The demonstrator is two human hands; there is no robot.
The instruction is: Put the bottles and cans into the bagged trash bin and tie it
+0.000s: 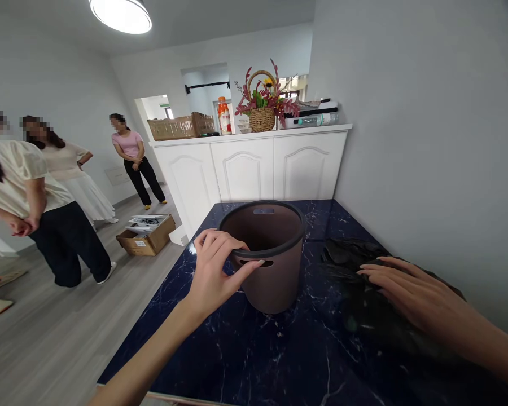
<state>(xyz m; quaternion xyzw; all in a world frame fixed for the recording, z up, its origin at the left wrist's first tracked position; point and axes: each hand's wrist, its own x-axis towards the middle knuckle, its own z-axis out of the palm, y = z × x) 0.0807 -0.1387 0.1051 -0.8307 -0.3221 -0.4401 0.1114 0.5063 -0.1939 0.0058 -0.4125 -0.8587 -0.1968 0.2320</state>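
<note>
A brown bin (275,287) with a black rim stands upright on the dark blue marbled table (237,349). My left hand (215,265) grips its near left rim, fingers over the edge and thumb outside by the oval handle hole. To the right of the bin lies a crumpled black plastic bag (351,254). My right hand (415,287) rests on that bag with its fingers stretched out, palm down. The inside of the bin is dark, and its bottom is hidden from view.
Behind the table, a white cabinet (249,169) holds a flower basket (262,119), an orange bottle (224,117) and a cardboard tray (173,128). A grey wall (427,141) borders the right side. Three people stand at the left, near an open box (152,239) on the floor.
</note>
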